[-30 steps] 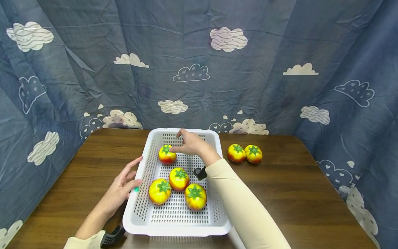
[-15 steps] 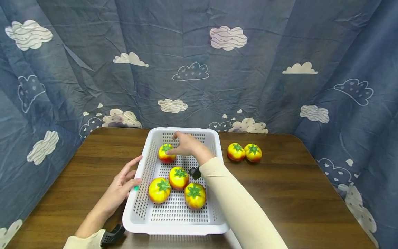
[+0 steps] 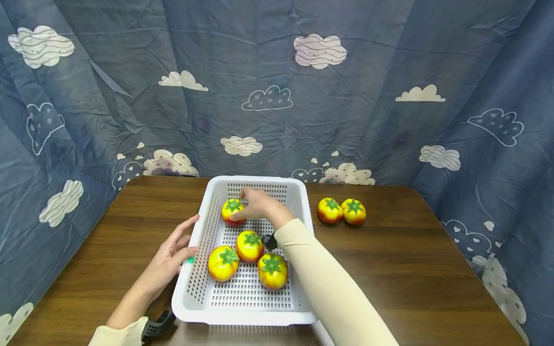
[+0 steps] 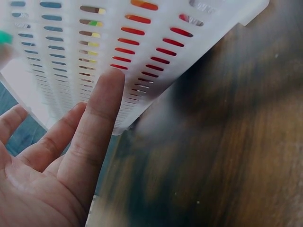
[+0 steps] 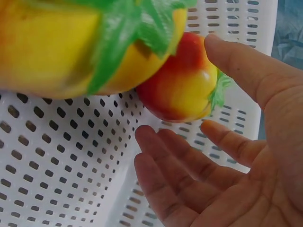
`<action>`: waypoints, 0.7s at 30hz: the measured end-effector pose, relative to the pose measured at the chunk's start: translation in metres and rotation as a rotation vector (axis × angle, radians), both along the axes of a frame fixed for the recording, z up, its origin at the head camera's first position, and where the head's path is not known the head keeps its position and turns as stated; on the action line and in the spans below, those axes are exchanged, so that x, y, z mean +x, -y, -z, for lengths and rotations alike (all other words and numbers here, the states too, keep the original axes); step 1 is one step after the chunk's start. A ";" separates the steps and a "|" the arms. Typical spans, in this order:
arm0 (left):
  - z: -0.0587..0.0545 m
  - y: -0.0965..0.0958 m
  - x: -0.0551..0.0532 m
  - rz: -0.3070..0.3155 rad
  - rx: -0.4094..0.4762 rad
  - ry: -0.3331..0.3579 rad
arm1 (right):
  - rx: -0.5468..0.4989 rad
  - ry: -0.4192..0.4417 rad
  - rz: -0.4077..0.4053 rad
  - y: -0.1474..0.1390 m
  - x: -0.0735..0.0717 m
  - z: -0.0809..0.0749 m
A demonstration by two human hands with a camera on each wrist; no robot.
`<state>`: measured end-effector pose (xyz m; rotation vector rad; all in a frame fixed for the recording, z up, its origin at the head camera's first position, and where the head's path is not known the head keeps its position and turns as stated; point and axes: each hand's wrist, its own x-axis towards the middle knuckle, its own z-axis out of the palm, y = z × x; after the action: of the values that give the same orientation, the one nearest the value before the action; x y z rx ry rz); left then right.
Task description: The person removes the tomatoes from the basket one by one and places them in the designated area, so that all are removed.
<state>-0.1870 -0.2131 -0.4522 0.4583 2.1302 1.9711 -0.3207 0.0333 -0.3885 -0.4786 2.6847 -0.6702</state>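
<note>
A white plastic basket with slotted walls stands on the table and holds several yellow-red tomatoes with green star-shaped tops. My left hand is at its left side, thumb by the rim near a green mark; in the left wrist view the index fingertip meets the slotted wall. Inside the basket, my right hand reaches to the far-left tomato. The right wrist view has the thumb at that tomato's edge, the other fingers spread loosely below it. Closer to that camera is another tomato.
Two more tomatoes, one on the left and one on the right, sit side by side on the wooden table right of the basket. A blue cloud-patterned curtain hangs behind the table.
My right hand has moved slightly left and down to the far-left tomato, its thumb now overlapping the fruit's front. The left hand stays at the basket's side.
</note>
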 end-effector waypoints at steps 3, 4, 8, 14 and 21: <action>0.000 0.000 0.000 -0.001 0.000 0.000 | 0.004 0.012 -0.001 0.001 0.001 0.001; 0.000 0.000 0.000 -0.002 -0.001 0.000 | 0.003 0.015 -0.003 0.001 0.001 0.001; 0.000 0.000 -0.001 -0.007 -0.008 0.001 | 0.008 0.024 -0.004 0.000 0.001 0.002; 0.000 0.000 -0.001 -0.012 -0.016 0.003 | -0.005 0.022 -0.001 -0.002 0.000 0.006; 0.000 0.000 0.000 -0.015 -0.015 0.013 | -0.005 0.020 -0.005 -0.001 0.000 0.009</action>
<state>-0.1869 -0.2133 -0.4519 0.4275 2.1452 1.9598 -0.3210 0.0339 -0.3975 -0.4773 2.6633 -0.6772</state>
